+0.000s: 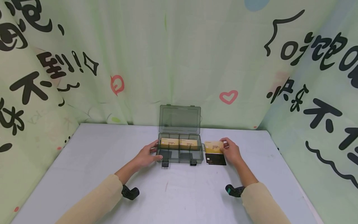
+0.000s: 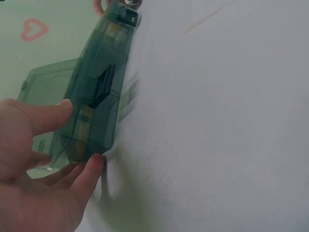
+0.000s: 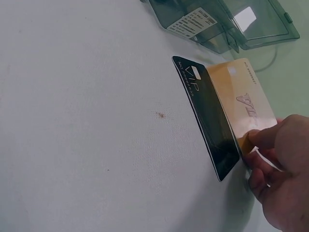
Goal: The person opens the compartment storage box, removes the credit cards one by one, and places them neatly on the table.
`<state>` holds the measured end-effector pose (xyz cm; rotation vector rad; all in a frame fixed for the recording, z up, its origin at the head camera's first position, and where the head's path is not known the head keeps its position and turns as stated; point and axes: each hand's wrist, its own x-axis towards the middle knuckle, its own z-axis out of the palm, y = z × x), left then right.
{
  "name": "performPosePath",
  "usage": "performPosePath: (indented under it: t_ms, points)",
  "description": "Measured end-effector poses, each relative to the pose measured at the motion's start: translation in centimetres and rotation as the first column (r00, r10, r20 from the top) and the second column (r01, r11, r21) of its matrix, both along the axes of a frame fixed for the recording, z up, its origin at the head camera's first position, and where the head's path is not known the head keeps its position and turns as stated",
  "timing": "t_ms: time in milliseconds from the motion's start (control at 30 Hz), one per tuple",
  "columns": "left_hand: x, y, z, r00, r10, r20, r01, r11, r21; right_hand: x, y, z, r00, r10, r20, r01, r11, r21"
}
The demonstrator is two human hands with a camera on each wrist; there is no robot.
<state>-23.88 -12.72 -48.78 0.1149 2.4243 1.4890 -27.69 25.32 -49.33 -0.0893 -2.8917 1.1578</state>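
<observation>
A translucent grey-green plastic box [image 1: 183,161] with compartments lies on the table, its hinged lid [image 1: 180,119] raised at the back. My left hand [image 1: 146,154] holds the box's left end, thumb at the upper rim and fingers at the lower corner in the left wrist view. Gold cards [image 1: 169,143] fill the back left compartment, and more gold cards [image 1: 188,144] the back right one. Dark pieces [image 1: 165,154] show in the front compartments. Right of the box, my right hand [image 1: 231,152] pinches a gold card [image 3: 241,89] by its right end. A black VIP card [image 3: 207,116] lies along its front edge.
Two black latches [image 1: 165,163] hang at the box's front. A white table [image 1: 179,193] carries everything. Behind it and on both sides hangs a pale green curtain [image 1: 179,62] with black lettering. Each wrist wears a black device [image 1: 130,192].
</observation>
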Motion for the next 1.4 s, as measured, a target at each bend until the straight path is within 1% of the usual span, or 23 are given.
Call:
performPosePath:
  t_ms: [133,267,433,633,867,1100,1400]
  points:
    - [-0.03,-0.01,-0.11,1.000,-0.001,-0.001,0.001,1.000,0.000,-0.15,0.06,-0.11,1.000,0.000,-0.004,0.000,1.000,0.009]
    - [0.01,0.01,-0.17,1.000,0.001,-0.002,-0.001,1.000,-0.004,-0.20,0.03,-0.09,1.000,-0.008,0.010,0.008,1.000,0.017]
    - [0.15,0.07,-0.01,1.000,0.004,0.005,-0.004,1.000,0.002,-0.16,-0.02,-0.19,1.000,-0.020,0.020,0.019,0.999,0.031]
    - [0.12,0.07,-0.11,1.000,0.007,0.004,-0.007,1.000,0.000,-0.24,-0.01,-0.31,1.000,-0.003,-0.003,0.004,0.998,0.059]
    - [0.05,0.11,-0.20,1.000,0.006,0.002,-0.006,1.000,-0.002,-0.24,-0.03,-0.24,1.000,0.018,0.018,-0.019,0.996,0.088]
    - [0.02,0.18,-0.18,1.000,0.008,0.000,-0.008,1.000,0.003,-0.36,-0.20,-0.36,0.998,0.059,0.019,-0.061,0.986,0.156]
    - [0.07,0.16,-0.10,1.000,0.013,0.001,-0.013,1.000,0.001,-0.32,-0.61,-0.37,0.999,0.038,0.019,-0.041,0.986,0.161]
